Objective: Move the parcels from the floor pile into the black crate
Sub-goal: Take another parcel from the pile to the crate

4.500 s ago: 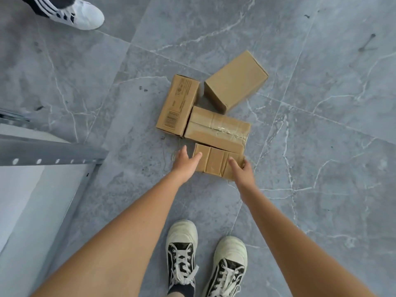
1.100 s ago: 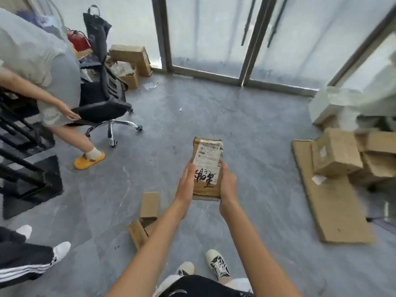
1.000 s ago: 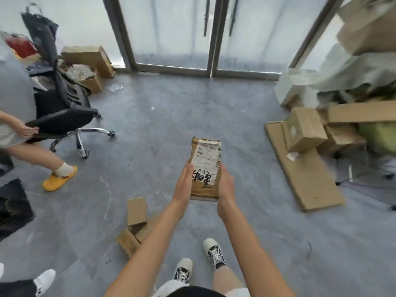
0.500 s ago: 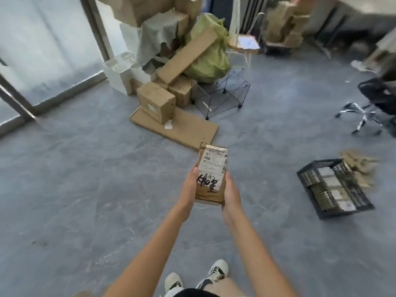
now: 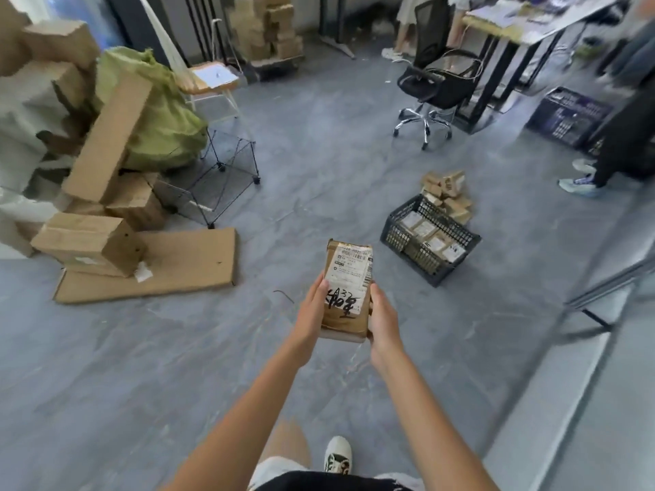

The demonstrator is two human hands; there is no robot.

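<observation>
I hold a brown cardboard parcel (image 5: 347,288) with a white shipping label and black handwriting in front of me at waist height. My left hand (image 5: 312,310) grips its left side and my right hand (image 5: 381,313) grips its right side. The black crate (image 5: 400,226) stands on the grey floor ahead and to the right, with several labelled parcels lying inside it. A small heap of brown parcels (image 5: 447,191) lies just behind the crate.
A stack of large cardboard boxes (image 5: 95,207), a green bag (image 5: 156,111) and a wire basket (image 5: 219,168) fill the left side, on a flat cardboard sheet (image 5: 177,267). A black office chair (image 5: 434,90), a desk (image 5: 524,23) and a standing person's legs (image 5: 602,164) are at the right.
I picked the parcel up off the floor pile and turned right with it. The black crate has come closer and nearer the centre of view; both hands keep their hold.
</observation>
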